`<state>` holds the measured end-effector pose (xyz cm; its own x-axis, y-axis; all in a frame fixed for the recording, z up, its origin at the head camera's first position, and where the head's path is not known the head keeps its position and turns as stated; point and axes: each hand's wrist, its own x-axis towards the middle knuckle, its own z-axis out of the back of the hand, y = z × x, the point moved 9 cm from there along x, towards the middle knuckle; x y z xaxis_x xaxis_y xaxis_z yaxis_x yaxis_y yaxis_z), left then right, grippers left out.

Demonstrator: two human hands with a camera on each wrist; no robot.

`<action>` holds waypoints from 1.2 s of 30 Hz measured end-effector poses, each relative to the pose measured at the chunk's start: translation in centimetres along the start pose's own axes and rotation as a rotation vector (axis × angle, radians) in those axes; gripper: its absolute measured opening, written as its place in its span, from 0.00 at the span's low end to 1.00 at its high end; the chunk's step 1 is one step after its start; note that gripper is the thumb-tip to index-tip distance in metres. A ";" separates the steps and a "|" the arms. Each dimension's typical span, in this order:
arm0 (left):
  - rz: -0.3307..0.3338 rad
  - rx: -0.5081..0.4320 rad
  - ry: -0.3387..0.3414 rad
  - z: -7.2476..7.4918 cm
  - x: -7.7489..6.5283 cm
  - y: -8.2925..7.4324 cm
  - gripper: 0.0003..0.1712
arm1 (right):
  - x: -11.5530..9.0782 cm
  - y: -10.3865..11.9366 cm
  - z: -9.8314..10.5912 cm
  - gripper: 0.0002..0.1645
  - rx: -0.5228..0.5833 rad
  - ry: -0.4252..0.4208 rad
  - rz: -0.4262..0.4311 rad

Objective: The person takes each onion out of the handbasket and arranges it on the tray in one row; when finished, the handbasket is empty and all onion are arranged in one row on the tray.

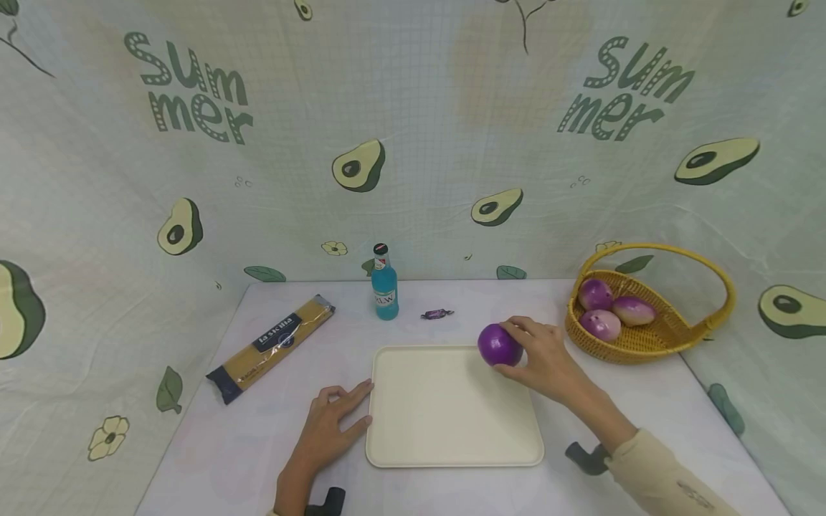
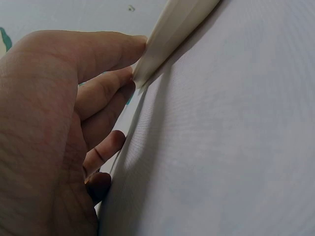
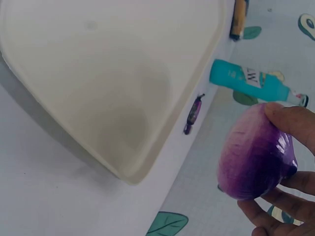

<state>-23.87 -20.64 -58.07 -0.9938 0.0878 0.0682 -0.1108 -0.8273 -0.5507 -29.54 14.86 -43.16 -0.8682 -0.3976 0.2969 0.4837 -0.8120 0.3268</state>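
Observation:
My right hand (image 1: 545, 360) grips a round, glossy purple onion (image 1: 498, 345) between thumb and fingers. The onion overlaps the far right corner of a cream rectangular tray (image 1: 452, 412) in the head view. From the right wrist, the onion (image 3: 255, 152) shows a pale pink side and a dark purple one, and the tray shows below with a soft shadow on it. Thumb and fingertips of my left hand (image 1: 332, 428) touch the tray's left edge, the fingers fairly straight. Its other fingers hang loosely in the left wrist view, close to the white tabletop.
A yellow wicker basket (image 1: 680, 342) with a tall handle stands at the right, holding three purple onions (image 1: 600, 325). Behind the tray are a blue bottle (image 1: 386, 290), upright, and a small purple wrapped candy (image 1: 437, 314). A pasta packet (image 1: 274, 347) lies at the left.

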 end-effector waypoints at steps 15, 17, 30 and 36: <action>-0.010 -0.010 0.008 0.0 0.0 -0.1 0.34 | 0.4 1.3 -0.6 0.44 0.008 -0.012 0.038; -0.013 -0.012 0.010 0.0 0.0 -0.1 0.34 | 0.5 1.5 -0.7 0.44 0.011 -0.015 0.039; 0.000 0.003 0.016 0.0 0.1 0.0 0.34 | 0.8 2.3 -1.7 0.44 0.021 -0.003 0.051; -0.008 0.001 0.013 0.1 0.1 -0.2 0.35 | 1.1 2.9 -2.2 0.43 0.035 -0.004 0.062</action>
<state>-23.99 -20.54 -57.88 -0.9930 0.1014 0.0612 -0.1183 -0.8273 -0.5492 -29.31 11.14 -43.92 -0.8358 -0.4451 0.3213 0.5404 -0.7703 0.3387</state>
